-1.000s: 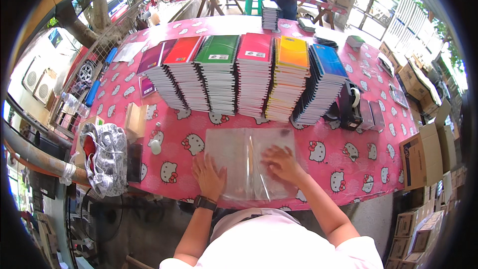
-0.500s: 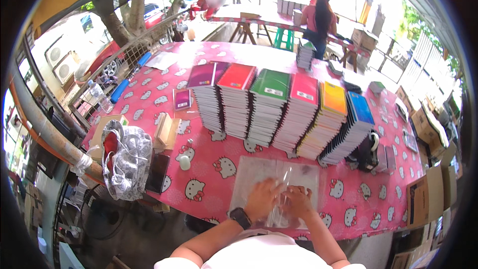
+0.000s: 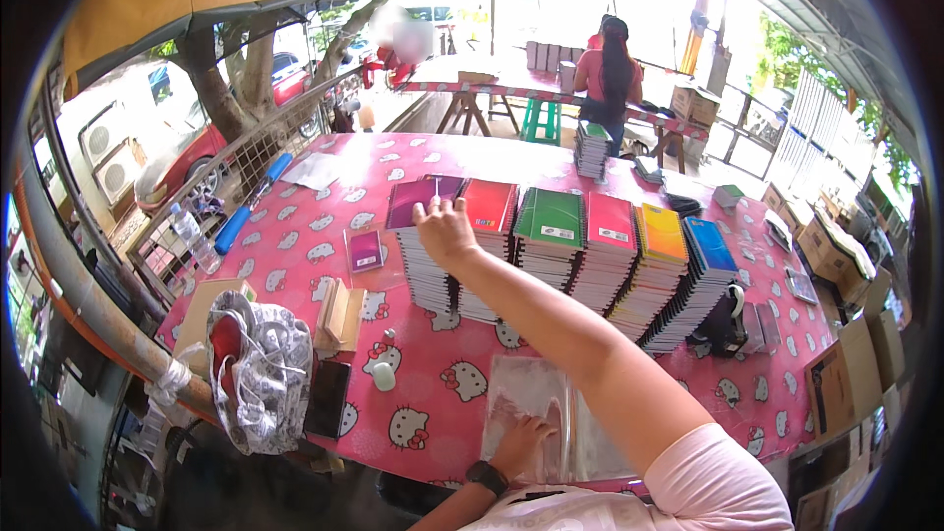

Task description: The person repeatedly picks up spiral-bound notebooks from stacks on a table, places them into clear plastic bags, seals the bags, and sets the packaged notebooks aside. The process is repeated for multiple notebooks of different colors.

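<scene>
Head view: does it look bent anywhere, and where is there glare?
Head view: straight edges bow toward the dark rounded rim, as with a fisheye lens; head view, far side: strong daylight washes out the far end of the pink cat-print tablecloth; head view, near side: bright streaks glare off the clear plastic cover under the left hand.

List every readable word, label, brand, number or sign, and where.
Red notebook: coloured mark, too small to read.
Green notebook: white label, too small.
Pink notebook: white label, too small.
Small purple notebook: pale label, too small.
Open carton: dark print, blurred.
Shirt: pale lettering, partial, unquoted.
</scene>
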Demonstrator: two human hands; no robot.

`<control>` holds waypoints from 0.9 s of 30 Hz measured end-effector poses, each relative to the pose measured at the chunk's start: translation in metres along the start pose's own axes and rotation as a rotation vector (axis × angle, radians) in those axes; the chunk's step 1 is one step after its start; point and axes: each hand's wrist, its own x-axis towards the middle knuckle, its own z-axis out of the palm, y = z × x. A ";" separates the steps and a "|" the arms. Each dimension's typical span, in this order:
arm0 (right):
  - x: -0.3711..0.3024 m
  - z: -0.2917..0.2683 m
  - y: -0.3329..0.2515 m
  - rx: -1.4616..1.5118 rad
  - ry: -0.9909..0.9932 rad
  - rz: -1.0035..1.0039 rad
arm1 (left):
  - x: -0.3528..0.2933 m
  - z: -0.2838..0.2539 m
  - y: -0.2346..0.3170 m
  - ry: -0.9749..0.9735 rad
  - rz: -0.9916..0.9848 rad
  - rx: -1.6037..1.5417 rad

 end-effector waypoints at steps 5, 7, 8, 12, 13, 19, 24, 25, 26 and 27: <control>-0.003 -0.002 0.012 0.193 0.085 -0.041 | 0.002 0.009 -0.010 0.042 0.018 0.207; -0.020 -0.024 0.016 0.488 0.294 -0.089 | 0.004 0.027 -0.038 0.213 0.096 1.024; -0.034 -0.042 0.021 0.630 0.397 -0.109 | 0.006 0.038 -0.054 0.300 0.142 1.428; -0.140 -0.081 0.076 0.904 -0.385 -0.251 | 0.007 -0.028 -0.023 0.055 0.636 3.271; -0.166 -0.070 0.093 0.902 -0.657 -0.302 | 0.010 -0.040 -0.014 -0.033 0.767 3.540; -0.169 -0.038 0.079 0.614 -0.427 -0.055 | 0.009 -0.002 -0.009 0.077 1.671 4.324; -0.051 -0.024 0.064 0.226 0.131 0.151 | 0.018 0.015 -0.009 -0.190 1.962 4.142; -0.039 -0.026 0.056 0.126 -0.124 0.045 | 0.014 0.015 -0.011 -0.283 2.017 4.160; -0.039 -0.016 0.055 0.085 0.163 0.014 | 0.016 0.015 -0.009 -0.248 2.042 4.168; -0.036 -0.017 0.052 0.065 0.236 -0.012 | 0.015 0.015 -0.008 -0.252 2.074 4.161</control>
